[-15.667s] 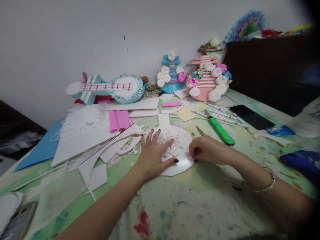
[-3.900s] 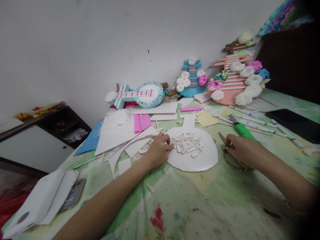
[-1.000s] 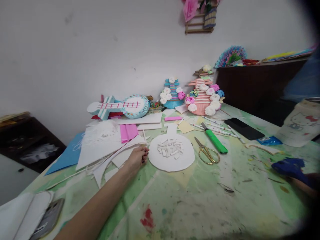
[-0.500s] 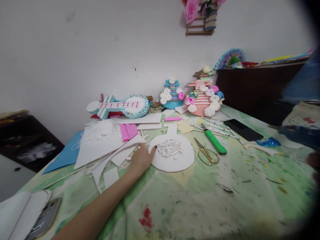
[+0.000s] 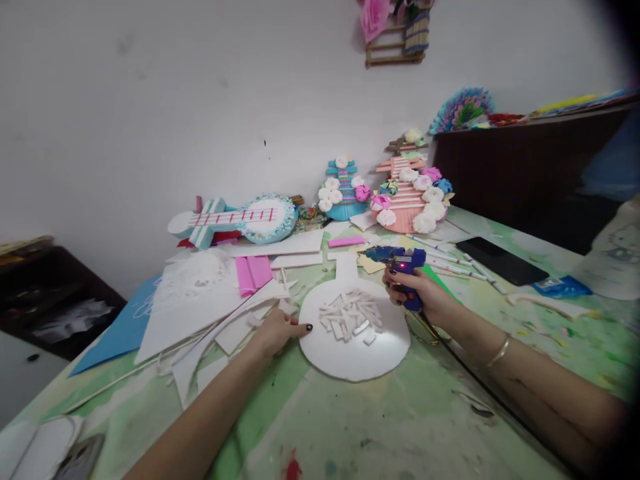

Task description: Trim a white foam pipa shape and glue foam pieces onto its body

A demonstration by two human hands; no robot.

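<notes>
A white, round-bodied cutout with a short neck (image 5: pixel 320 357) lies on the table, a loose pile of small white strips (image 5: pixel 350 313) on its face. At its left edge rests my left hand (image 5: pixel 277 333), thumb stretched onto the rim and apart from the fingers, which are partly hidden by white scraps (image 5: pixel 286 307). My right hand (image 5: pixel 413 288) is wrapped round a blue hot glue gun (image 5: pixel 411 261) with a red light on. Its nozzle points left, above the cutout's neck. Gold-handled scissors (image 5: pixel 423 328) and a green cutter (image 5: pixel 440 280) are partly covered by that hand.
A black cord (image 5: pixel 493 393) trails from the glue gun under my right forearm. White sheets (image 5: pixel 175 300) and pink paper (image 5: pixel 253 273) lie left. Decorated paper instruments (image 5: pixel 270 217) stand along the wall. A black phone (image 5: pixel 500 260) and a blue packet (image 5: pixel 563 287) lie right.
My right hand has come in from the right edge with the glue gun. The cutout and its strips appear nearer and larger. My left hand stays at the cutout's left edge.
</notes>
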